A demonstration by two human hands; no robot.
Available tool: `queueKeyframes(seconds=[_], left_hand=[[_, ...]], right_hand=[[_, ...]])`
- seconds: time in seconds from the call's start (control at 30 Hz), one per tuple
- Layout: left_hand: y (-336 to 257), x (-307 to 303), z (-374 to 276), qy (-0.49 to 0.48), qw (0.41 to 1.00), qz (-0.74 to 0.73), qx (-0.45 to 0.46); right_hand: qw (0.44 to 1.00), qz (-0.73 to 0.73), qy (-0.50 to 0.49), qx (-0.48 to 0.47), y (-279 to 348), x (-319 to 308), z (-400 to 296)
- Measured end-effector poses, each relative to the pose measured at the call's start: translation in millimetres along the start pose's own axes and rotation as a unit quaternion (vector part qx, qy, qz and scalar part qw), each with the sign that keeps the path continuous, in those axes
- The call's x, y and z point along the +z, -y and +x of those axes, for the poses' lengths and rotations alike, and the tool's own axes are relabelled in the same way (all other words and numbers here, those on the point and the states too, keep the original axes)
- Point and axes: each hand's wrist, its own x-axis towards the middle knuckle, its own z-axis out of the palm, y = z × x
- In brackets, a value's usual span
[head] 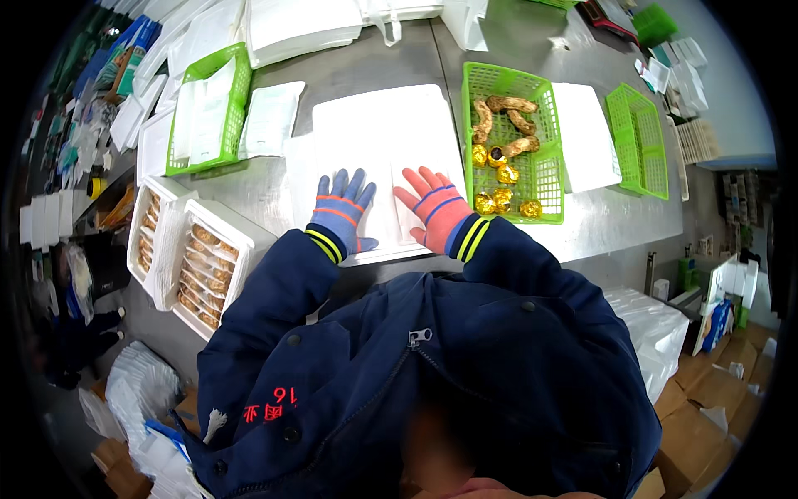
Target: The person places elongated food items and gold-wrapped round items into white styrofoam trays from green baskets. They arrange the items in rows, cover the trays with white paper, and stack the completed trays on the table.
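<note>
My left hand [343,209], in a blue knit glove with orange stripes, lies flat with fingers spread on white sheets. My right hand [437,209], in a pink knit glove with blue stripes, is spread on the same white surface, holding nothing. Beneath and ahead of both is a white rectangular foam lid or board [383,125]. To the right, a green plastic basket [558,168] holds several brown knobbly, root-like pieces [511,104] and several gold foil-wrapped balls [508,174]. Left of the board lies a white packet [272,118].
A green basket [240,93] with white packets stands at left. Two white foam boxes [249,240] of wrapped brown items sit at lower left. A white board [586,137] and another green basket [664,156] lie at right. Stacked white foam sheets [302,28] stand behind.
</note>
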Motion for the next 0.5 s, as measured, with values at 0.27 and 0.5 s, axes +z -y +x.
queueKeyframes(seconds=[0.27,0.5], left_hand=[[-2,0,2,0.009,1.0,0.025,-0.017],[-9,0,-10,-0.026,0.999,-0.007,-0.034]], right_hand=[[0.998,0.016,-0.054,-0.016,-11,23,-7],[0.993,0.036,-0.11,-0.015,3,3,-34]])
